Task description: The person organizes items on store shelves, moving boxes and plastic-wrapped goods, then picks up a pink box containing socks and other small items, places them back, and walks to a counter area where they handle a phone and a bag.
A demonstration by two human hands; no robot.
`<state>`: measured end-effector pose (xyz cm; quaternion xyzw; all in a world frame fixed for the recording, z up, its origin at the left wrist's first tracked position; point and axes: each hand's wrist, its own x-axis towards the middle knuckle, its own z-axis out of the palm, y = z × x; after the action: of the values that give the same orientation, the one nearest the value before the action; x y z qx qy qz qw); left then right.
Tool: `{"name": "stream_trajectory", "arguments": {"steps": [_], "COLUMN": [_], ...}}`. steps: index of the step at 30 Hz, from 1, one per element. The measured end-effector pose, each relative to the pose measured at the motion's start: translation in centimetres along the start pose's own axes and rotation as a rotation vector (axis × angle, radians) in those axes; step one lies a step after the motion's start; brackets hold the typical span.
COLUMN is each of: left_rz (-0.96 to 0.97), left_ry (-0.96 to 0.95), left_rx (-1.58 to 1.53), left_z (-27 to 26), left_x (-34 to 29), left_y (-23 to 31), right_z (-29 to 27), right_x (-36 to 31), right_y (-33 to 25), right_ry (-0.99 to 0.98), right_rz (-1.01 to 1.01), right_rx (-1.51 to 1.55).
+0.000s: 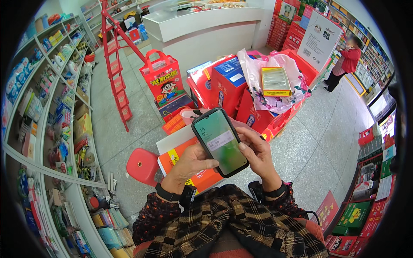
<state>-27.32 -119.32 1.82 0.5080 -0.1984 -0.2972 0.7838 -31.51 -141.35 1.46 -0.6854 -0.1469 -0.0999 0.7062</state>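
A black-edged smartphone (pixel 221 148) with a lit green screen is held upright in front of me, tilted a little to the left. My left hand (pixel 189 165) grips its lower left side, the thumb lying on the edge by the screen. On the other side my right hand (pixel 258 155) closes round the phone's right edge, its thumb near the glass. The fingers behind the phone are hidden. Just beneath the hands lies an orange and white box (pixel 201 180), partly covered by the phone and my left hand.
Red gift boxes (pixel 223 86) are stacked ahead, with a pink plastic bag (pixel 254 64) and a yellow-edged box (pixel 275 81) on top. A red stool (pixel 144 165) and red ladder (pixel 115 64) stand left. Stocked shelves (pixel 56 107) line the left side. Another person (pixel 346 62) stands far right.
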Motion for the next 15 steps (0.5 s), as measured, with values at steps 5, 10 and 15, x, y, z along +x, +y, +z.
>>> {"name": "stream_trajectory", "arguments": {"steps": [5, 10, 15], "left_rz": [0.02, -0.025, -0.013], "left_ry": [-0.035, -0.031, -0.048], "left_rx": [0.01, 0.001, -0.015], "left_z": [-0.4, -1.0, -1.1], "left_x": [0.1, 0.2, 0.4], "left_y": [-0.2, -0.7, -1.3], "right_z": [0.2, 0.2, 0.0], "right_x": [0.2, 0.3, 0.2], "right_y": [0.3, 0.5, 0.9], "right_ry": [-0.008, -0.017, -0.011], "right_rz": [-0.037, -0.056, -0.052], "right_rx": [0.05, 0.024, 0.029]}}
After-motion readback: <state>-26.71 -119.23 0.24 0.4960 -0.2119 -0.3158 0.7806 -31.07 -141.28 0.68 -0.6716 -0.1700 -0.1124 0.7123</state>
